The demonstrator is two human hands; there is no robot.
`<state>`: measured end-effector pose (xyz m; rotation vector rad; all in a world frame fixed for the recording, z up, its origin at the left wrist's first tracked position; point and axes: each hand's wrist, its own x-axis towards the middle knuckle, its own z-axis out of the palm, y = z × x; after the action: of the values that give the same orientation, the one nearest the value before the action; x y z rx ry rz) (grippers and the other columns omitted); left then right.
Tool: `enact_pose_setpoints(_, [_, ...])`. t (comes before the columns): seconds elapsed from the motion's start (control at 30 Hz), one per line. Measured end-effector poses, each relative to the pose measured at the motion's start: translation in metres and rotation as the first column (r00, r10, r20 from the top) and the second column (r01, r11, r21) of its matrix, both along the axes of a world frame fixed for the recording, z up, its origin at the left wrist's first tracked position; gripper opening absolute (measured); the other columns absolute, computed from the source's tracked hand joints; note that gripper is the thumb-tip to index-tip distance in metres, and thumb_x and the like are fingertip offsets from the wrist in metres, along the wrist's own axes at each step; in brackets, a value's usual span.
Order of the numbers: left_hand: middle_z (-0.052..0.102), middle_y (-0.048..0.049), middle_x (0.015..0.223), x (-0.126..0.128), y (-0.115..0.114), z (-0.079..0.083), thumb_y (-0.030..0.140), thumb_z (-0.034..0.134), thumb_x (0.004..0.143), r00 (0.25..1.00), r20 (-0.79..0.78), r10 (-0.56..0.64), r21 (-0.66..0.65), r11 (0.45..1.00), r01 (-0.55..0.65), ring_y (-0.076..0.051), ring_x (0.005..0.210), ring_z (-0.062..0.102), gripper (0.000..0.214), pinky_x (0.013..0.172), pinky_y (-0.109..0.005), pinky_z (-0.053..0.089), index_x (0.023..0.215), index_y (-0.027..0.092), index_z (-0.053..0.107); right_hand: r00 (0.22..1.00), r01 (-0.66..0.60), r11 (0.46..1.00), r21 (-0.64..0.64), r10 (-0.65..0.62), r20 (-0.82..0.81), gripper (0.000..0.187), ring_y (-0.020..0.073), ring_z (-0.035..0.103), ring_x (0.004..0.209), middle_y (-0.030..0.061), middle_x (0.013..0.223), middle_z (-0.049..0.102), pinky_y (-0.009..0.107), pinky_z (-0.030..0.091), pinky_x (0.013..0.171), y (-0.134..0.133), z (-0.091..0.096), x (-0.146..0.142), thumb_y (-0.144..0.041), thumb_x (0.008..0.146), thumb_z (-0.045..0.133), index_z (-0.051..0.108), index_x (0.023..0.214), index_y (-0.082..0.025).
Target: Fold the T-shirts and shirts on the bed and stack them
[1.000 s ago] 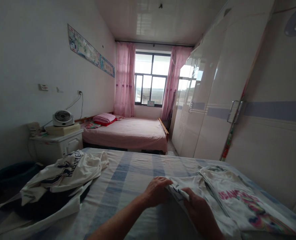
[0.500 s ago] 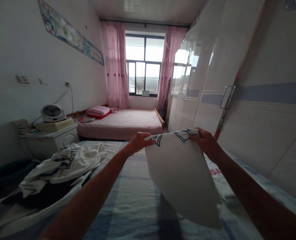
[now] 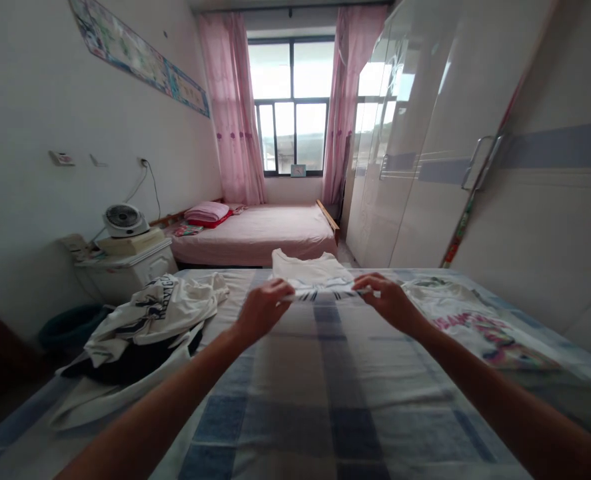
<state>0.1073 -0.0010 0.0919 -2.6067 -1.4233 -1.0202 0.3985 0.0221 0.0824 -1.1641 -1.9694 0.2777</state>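
Both my arms reach out over a bed with a blue and white checked sheet [image 3: 325,393]. My left hand [image 3: 260,310] and my right hand [image 3: 388,301] each pinch one end of the dark-striped edge of a white garment [image 3: 311,270]. The garment lies spread away from me on the far part of the sheet. Both hands are closed on its near edge, about a forearm's length apart.
A heap of white and dark clothes [image 3: 148,317] lies on the bed's left side. A white T-shirt with a pink print [image 3: 468,323] lies flat on the right. A glossy wardrobe [image 3: 475,153] lines the right wall. Beyond stand a pink bed [image 3: 270,237] and a nightstand with a fan [image 3: 122,220].
One second ago both hands gripped the garment low on the bed by the printed T-shirt. They lifted it into the air, then laid it out flat farther away at the middle.
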Motion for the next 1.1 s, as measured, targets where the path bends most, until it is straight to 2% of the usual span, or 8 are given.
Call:
enact_pose_setpoints(0.1, [0.068, -0.0031, 0.092, -0.015, -0.044, -0.056, 0.021, 0.060, 0.080, 0.963, -0.249, -0.100, -0.269, 0.963, 0.030, -0.019, 0.085, 0.063, 0.009, 0.074, -0.026, 0.046, 0.086, 0.021, 0.066, 0.969, -0.111, 0.972, -0.208, 0.152, 0.194, 0.031, 0.0211, 0.059, 0.107, 0.0077, 0.110, 0.066, 0.039, 0.042, 0.097, -0.036, -0.057, 0.005, -0.009, 0.069, 0.050, 0.071, 0.087, -0.022])
enact_pose_setpoints(0.17, [0.068, -0.0028, 0.095, -0.023, -0.060, -0.074, 0.033, 0.063, 0.081, 0.953, -0.275, -0.126, -0.353, 0.935, 0.022, -0.020, 0.087, 0.064, 0.014, 0.076, -0.027, 0.047, 0.089, 0.022, 0.066, 0.948, -0.110, 0.942, -0.317, 0.196, 0.252, 0.043, 0.0215, 0.058, 0.112, 0.0079, 0.118, 0.064, 0.039, 0.042, 0.098, -0.050, -0.078, 0.009, -0.004, 0.065, 0.047, 0.071, 0.095, -0.023])
enact_pose_setpoints(0.4, [0.057, -0.0086, 0.131, -0.002, -0.022, -0.067, 0.034, 0.044, 0.094, 0.987, -0.158, 0.001, -0.173, 0.985, -0.029, -0.023, 0.125, 0.049, 0.031, 0.105, -0.036, 0.039, 0.112, 0.019, 0.065, 0.980, -0.004, 0.982, -0.189, 0.041, 0.193, 0.036, 0.0200, 0.055, 0.118, 0.0082, 0.126, 0.060, 0.036, 0.039, 0.103, -0.024, -0.062, -0.014, -0.023, 0.086, 0.044, 0.062, 0.117, -0.021])
enact_pose_setpoints(0.57, [0.031, -0.0088, 0.153, 0.024, 0.002, -0.096, 0.047, 0.041, 0.093, 0.960, -0.278, -0.031, -0.155, 0.988, -0.013, -0.029, 0.143, 0.018, 0.051, 0.114, -0.048, 0.022, 0.139, 0.023, 0.045, 0.944, 0.050, 0.988, -0.147, 0.001, 0.331, 0.047, 0.0235, 0.040, 0.133, 0.0123, 0.144, 0.045, 0.042, 0.033, 0.107, 0.000, -0.077, -0.058, -0.034, 0.092, 0.039, 0.050, 0.134, -0.018])
enact_pose_setpoints(0.7, [0.030, -0.0159, 0.152, 0.011, -0.003, -0.122, 0.057, 0.035, 0.092, 0.928, -0.356, 0.108, -0.277, 0.937, -0.215, -0.029, 0.141, 0.024, 0.069, 0.113, -0.049, 0.025, 0.144, 0.012, 0.035, 0.857, 0.094, 0.975, -0.201, 0.023, 0.515, 0.050, 0.0269, 0.028, 0.139, 0.0107, 0.150, 0.037, 0.047, 0.025, 0.111, -0.003, -0.107, -0.072, -0.038, 0.093, 0.038, 0.047, 0.138, -0.019])
enact_pose_setpoints(0.8, [0.039, -0.0192, 0.146, 0.002, -0.005, -0.118, 0.055, 0.033, 0.093, 0.894, -0.396, 0.208, -0.254, 0.911, -0.325, -0.031, 0.137, 0.034, 0.066, 0.110, -0.052, 0.027, 0.138, 0.009, 0.044, 0.843, 0.074, 0.975, -0.211, 0.051, 0.535, 0.049, 0.0263, 0.030, 0.139, 0.0094, 0.148, 0.041, 0.046, 0.024, 0.111, -0.004, -0.108, -0.073, -0.040, 0.095, 0.034, 0.049, 0.137, -0.019])
enact_pose_setpoints(0.97, [0.043, -0.0140, 0.145, 0.018, 0.018, -0.096, 0.039, 0.030, 0.097, 0.914, -0.339, 0.221, -0.144, 0.948, -0.282, -0.026, 0.137, 0.034, 0.048, 0.112, -0.044, 0.026, 0.131, 0.014, 0.052, 0.895, 0.044, 0.991, -0.126, 0.017, 0.445, 0.054, 0.0220, 0.028, 0.140, 0.0107, 0.148, 0.039, 0.040, 0.021, 0.114, 0.016, -0.082, -0.090, -0.042, 0.096, 0.029, 0.044, 0.141, -0.015])
enact_pose_setpoints(1.1, [0.034, -0.0101, 0.151, 0.023, 0.049, -0.109, 0.041, 0.031, 0.096, 0.929, -0.318, 0.189, -0.213, 0.941, -0.264, -0.027, 0.141, 0.026, 0.051, 0.113, -0.048, 0.025, 0.140, 0.018, 0.044, 0.878, 0.069, 0.982, -0.178, 0.025, 0.478, 0.054, 0.0216, 0.026, 0.141, 0.0088, 0.151, 0.035, 0.040, 0.021, 0.113, 0.042, -0.088, -0.107, -0.042, 0.096, 0.028, 0.041, 0.143, -0.017])
